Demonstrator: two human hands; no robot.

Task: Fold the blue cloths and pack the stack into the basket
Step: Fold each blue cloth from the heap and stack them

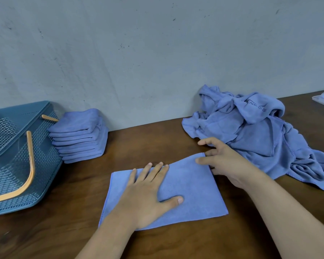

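Lower centre of the frame: flat rectangular blue microfibre cloth point(191, 187), spread on the dark brown wooden table point(157, 141), long axis running left to right and climbing slightly toward the right. Left hand point(146, 199) laid palm-down on its left half, fingers straight and a little fanned, thumb out to the right, pressing rather than gripping. Right hand point(226, 165) at the cloth's upper right corner, fingers point(199, 160) half-curled and apart, one tip touching that corner, thumb seemingly tucked at the short right edge; no telling whether anything is actually pinched. Short right edge thus directly under the right hand, far nearer to it than to the left.

Judged next: taking that edge and carrying it leftward over the pinned half, halving the length.

Toward the left edge of the frame, neat stack of folded blue cloths point(80, 135) against the grey wall, just beside the teal perforated plastic basket point(45, 146) with orange handles. At right, crumpled heap of unfolded blue cloths point(251, 131), just behind the right hand.
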